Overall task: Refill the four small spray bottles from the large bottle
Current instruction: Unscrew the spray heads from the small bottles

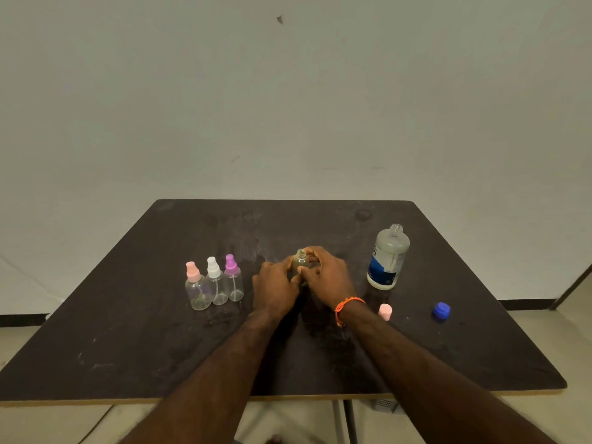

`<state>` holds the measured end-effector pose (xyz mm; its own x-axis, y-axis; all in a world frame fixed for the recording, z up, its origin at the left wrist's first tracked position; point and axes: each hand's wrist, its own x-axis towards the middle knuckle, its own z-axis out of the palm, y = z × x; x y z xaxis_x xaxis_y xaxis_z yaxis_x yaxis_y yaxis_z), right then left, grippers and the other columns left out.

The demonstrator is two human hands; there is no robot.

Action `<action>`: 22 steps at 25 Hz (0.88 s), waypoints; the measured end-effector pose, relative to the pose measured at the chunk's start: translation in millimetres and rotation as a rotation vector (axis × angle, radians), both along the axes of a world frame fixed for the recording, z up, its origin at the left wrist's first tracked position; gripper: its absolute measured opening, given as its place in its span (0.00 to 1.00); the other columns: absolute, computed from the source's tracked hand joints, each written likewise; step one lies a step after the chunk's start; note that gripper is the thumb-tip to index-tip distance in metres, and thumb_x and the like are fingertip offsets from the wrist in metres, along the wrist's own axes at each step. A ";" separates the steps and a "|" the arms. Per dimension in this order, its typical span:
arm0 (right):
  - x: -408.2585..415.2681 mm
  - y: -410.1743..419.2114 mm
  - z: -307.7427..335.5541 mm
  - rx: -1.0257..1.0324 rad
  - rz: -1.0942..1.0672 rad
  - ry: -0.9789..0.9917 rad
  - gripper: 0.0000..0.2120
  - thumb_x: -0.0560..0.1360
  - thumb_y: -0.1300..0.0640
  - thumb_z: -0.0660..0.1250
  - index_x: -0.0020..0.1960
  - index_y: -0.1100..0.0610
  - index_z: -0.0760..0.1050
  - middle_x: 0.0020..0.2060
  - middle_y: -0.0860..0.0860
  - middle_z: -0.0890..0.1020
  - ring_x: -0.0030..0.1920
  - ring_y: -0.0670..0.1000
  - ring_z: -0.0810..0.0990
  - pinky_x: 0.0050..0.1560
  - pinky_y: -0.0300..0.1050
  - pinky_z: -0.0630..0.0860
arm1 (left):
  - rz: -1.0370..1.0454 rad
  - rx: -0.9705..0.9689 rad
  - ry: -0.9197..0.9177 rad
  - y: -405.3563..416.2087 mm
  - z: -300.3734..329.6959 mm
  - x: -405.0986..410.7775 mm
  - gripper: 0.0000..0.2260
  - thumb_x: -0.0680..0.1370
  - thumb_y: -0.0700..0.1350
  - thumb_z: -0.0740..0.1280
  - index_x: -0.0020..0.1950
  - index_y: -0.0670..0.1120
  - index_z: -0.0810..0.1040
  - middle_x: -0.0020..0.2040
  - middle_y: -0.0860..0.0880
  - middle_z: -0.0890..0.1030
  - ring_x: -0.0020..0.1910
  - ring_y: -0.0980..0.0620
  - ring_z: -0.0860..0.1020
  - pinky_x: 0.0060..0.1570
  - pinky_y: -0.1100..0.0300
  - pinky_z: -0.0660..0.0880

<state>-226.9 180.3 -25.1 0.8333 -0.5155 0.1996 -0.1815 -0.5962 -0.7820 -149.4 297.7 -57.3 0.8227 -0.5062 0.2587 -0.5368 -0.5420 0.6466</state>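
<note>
Both hands (301,277) cupped round uncapped small bottle (301,258).

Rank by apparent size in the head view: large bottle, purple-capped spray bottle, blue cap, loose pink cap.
1. large bottle
2. purple-capped spray bottle
3. blue cap and loose pink cap: look about alike, so not ranked.

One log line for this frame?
step: both hands hold uncapped small bottle | large bottle open | three small bottles capped
</note>
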 end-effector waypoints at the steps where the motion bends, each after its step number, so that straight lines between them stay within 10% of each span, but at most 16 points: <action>1: 1.1 -0.4 -0.3 -0.003 -0.002 0.005 0.18 0.75 0.58 0.71 0.64 0.52 0.75 0.55 0.49 0.83 0.50 0.44 0.81 0.55 0.40 0.80 | 0.002 0.006 0.009 -1.1 -0.4 -0.2 0.11 0.80 0.53 0.69 0.62 0.58 0.82 0.50 0.54 0.85 0.55 0.47 0.80 0.59 0.41 0.76; 8: -12.0 5.2 14.0 -0.020 -0.029 0.048 0.30 0.73 0.53 0.73 0.73 0.51 0.67 0.60 0.49 0.79 0.49 0.47 0.81 0.56 0.47 0.80 | 0.023 0.032 0.007 21.2 12.5 -16.3 0.35 0.77 0.49 0.76 0.81 0.46 0.66 0.69 0.47 0.79 0.72 0.42 0.71 0.70 0.41 0.71; 16: -14.0 72.7 37.7 -0.318 0.065 -0.257 0.13 0.72 0.57 0.70 0.56 0.51 0.76 0.46 0.44 0.78 0.43 0.42 0.75 0.50 0.46 0.78 | -0.056 0.062 -0.203 98.6 17.0 -34.3 0.24 0.76 0.53 0.75 0.71 0.51 0.79 0.65 0.52 0.83 0.68 0.48 0.74 0.69 0.44 0.72; 22: 36.8 106.2 27.7 -0.107 0.257 0.103 0.35 0.71 0.61 0.70 0.76 0.54 0.63 0.68 0.51 0.76 0.66 0.54 0.76 0.65 0.52 0.75 | -0.094 0.098 -0.170 150.6 17.2 -17.0 0.17 0.76 0.52 0.74 0.64 0.51 0.83 0.58 0.52 0.85 0.62 0.50 0.76 0.66 0.44 0.73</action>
